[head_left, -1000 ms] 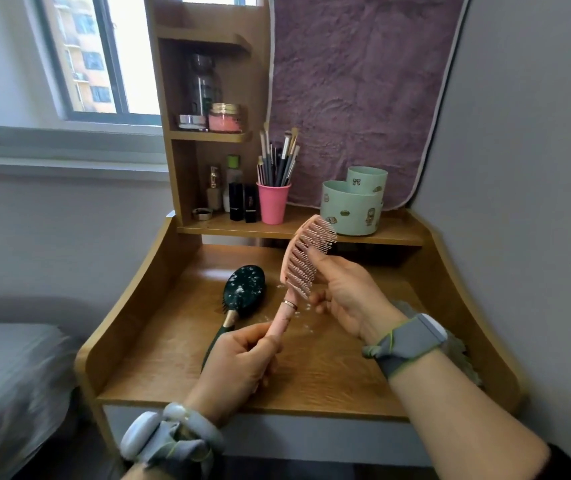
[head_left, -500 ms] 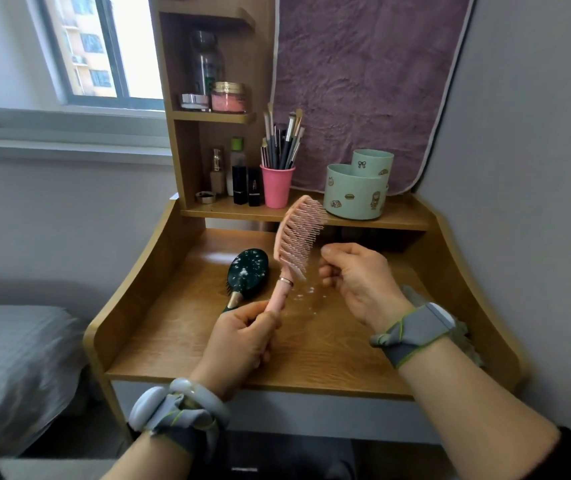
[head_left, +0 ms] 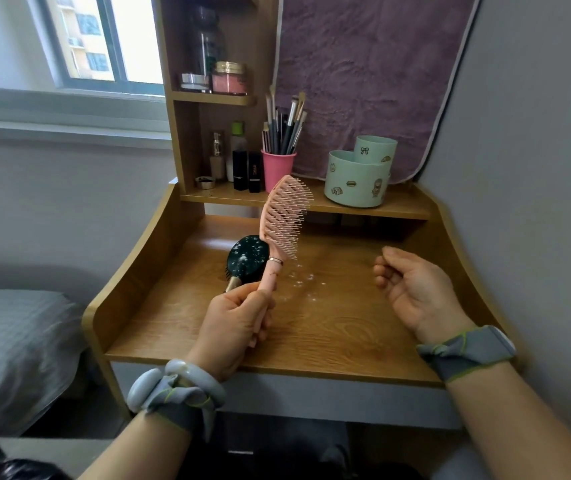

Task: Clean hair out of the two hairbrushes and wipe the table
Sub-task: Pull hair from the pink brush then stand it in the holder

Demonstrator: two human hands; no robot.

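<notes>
The likeliest mishap is judged to be a slip. The pale pink vented plastic hairbrush (head_left: 284, 216) is grasped only low on its slim handle, with the bristled head raised high and its bristles turned to the right. A hard pluck at the bristles could twist it out of the fist. Loosened fluff could also be scattered further: white specks (head_left: 299, 280) are already strewn on the wooden dressing table (head_left: 329, 327) just below the pink brush, so more wiping would be needed. The dark green oval hairbrush (head_left: 247, 259), dotted with white lint, lies on the table directly behind the pink brush's neck and could be knocked if the pink brush is swung back.

The left hand (head_left: 239, 317) is clenched round the pink handle, fingers wrapped and thumb laid along it. The right hand (head_left: 415, 289) is held well apart to the right of the pink brush, palm up, touching neither brush. Its fingers (head_left: 379, 271) are loosely curled toward the thumb. Whether a pinch of hair is kept there cannot be told.
</notes>
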